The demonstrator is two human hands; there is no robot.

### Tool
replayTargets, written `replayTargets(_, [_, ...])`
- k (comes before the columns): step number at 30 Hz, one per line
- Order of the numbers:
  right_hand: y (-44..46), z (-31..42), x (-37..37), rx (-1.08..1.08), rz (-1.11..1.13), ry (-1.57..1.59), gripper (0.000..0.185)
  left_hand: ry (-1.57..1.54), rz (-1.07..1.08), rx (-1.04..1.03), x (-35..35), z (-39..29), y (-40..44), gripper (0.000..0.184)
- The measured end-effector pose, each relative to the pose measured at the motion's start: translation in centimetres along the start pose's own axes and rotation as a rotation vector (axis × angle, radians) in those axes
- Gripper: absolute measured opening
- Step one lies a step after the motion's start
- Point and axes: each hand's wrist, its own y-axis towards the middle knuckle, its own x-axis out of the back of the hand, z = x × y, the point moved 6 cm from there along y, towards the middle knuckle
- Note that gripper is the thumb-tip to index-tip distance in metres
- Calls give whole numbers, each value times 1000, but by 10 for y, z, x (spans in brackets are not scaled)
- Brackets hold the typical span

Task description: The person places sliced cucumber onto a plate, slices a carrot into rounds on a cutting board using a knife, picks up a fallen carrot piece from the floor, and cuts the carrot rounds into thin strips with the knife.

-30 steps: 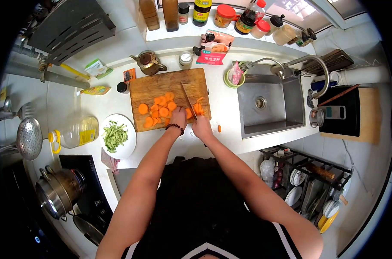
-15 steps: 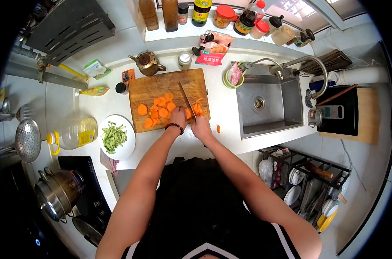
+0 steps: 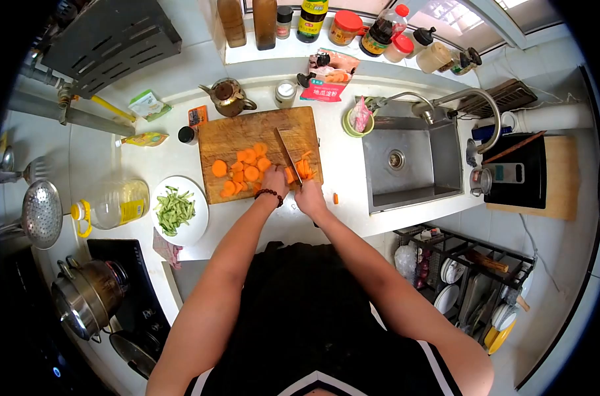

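A wooden cutting board [image 3: 237,135] lies on the counter. My right hand [image 3: 309,195] is closed around the handle of a kitchen knife [image 3: 287,153], whose blade points away from me across the board. Left of the blade, my left hand [image 3: 274,181], with a beaded bracelet at the wrist, presses carrot slices [image 3: 289,175] to the wood with bent fingers. Cut carrot strips [image 3: 306,165] are gathered right of the blade. Several round carrot slices [image 3: 250,158] are spread over the board's left half. One small carrot piece [image 3: 335,198] has landed on the counter.
A white plate [image 3: 201,228] of sliced green vegetable stands left of the board, near an oil jug [image 3: 125,203]. Behind the board are a teapot [image 3: 227,96] and a glass jar [image 3: 285,94]. To the right is a metal sink [image 3: 415,155]; a pot [image 3: 82,300] sits lower left.
The view has shifted very slightly. Both hands and the knife stay in nearly the same place on the board, and the carrot pieces look much the same.
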Motion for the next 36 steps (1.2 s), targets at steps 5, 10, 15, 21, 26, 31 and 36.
replayTargets(5, [5,-3,-17,6,12,-67,15,-26,16,48,6,-5,-3,15])
replayTargets(10, [12,-4,-11,27,-30,-7,17,-34,-10,-19,10,-10,-3,10])
replayTargets(15, [-3,15,7,44,-47,20,20,-1,-99,-71,7,-6,-4,7])
replayTargets(21, [11,-2,-21,54,26,-50,20,-16,62,65,10,-9,-4,17])
replayTargets(26, [15,-2,-11,15,8,-25,18,-22,-33,-1,2,1,-2,6])
replayTargets(31, [4,13,2,47,-6,21,18,-20,-96,-36,2,1,-4,6])
replayTargets(36, [10,7,-16,12,37,-35,18,5,10,34,5,0,-6,13])
